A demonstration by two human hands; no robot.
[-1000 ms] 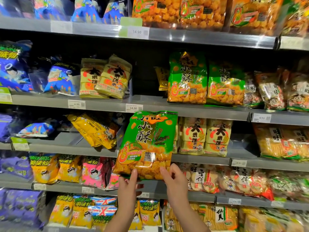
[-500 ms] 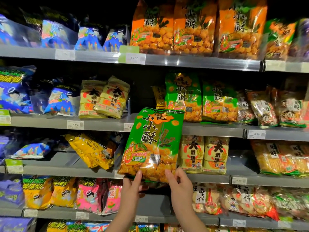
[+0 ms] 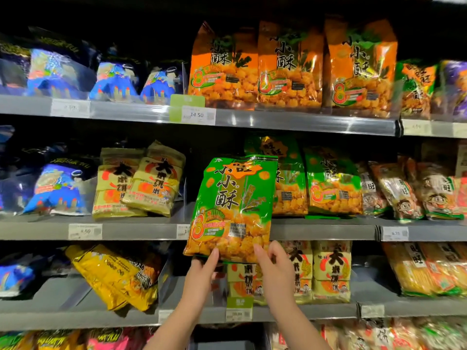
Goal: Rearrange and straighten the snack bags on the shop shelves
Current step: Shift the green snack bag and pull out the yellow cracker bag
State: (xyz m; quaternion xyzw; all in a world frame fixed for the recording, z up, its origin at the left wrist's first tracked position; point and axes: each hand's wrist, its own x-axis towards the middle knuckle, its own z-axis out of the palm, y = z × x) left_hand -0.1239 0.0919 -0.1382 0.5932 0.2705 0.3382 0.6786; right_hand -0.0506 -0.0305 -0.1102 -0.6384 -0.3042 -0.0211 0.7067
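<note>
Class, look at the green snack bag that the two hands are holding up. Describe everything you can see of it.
The glossy green plastic snack bag has large dark characters, an orange badge at the top and golden puffed pieces pictured across its lower half. It is upright, tilted slightly. The left hand and right hand pinch its bottom edge with their fingers. It hangs before the second shelf's edge, overlapping similar green bags.

The green bag (image 3: 233,210) hides a price tag (image 3: 182,231) and both hands' fingers.
</note>
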